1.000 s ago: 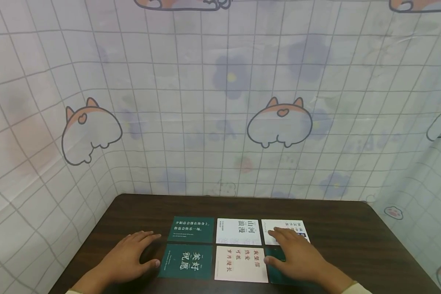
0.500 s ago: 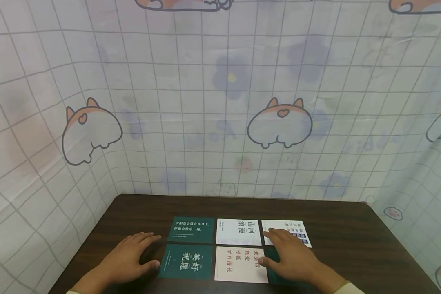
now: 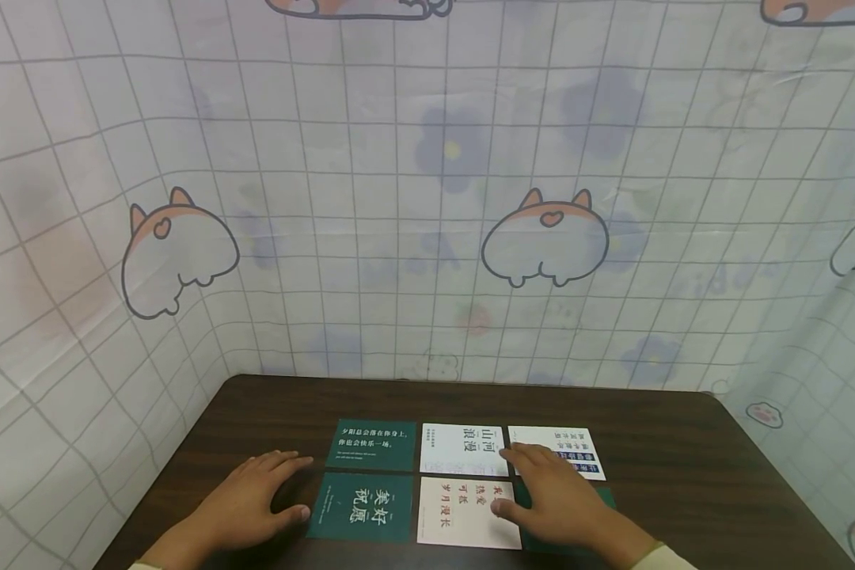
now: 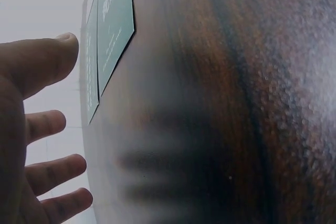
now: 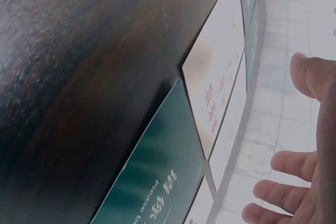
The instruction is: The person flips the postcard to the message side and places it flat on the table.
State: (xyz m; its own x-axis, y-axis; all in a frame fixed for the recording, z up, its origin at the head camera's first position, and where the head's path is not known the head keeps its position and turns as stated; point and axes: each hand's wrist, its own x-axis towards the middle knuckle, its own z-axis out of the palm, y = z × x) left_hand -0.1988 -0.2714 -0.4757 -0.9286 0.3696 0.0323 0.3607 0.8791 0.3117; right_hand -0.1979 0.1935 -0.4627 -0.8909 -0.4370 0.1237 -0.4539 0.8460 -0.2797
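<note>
Six rectangular paper cards are laid flat in two rows of three on the dark brown wood-grain table [image 3: 684, 459], well inside its left and right edges. The printed green card at the right of the near row [image 5: 157, 145] is largely covered in the head view by the right hand [image 3: 563, 499], the nearer of the two; it lies below the palm, its longer side seemingly parallel to the table's far edge. The thumb is extended over the cream card with red characters [image 3: 456, 518]. The fingers are spread apart, nothing is gripped, and no contact is seen. The left hand [image 3: 249, 499], likewise with fingers apart, is held just beside the green card with white characters [image 3: 349, 507], toward the table's left edge.
</note>
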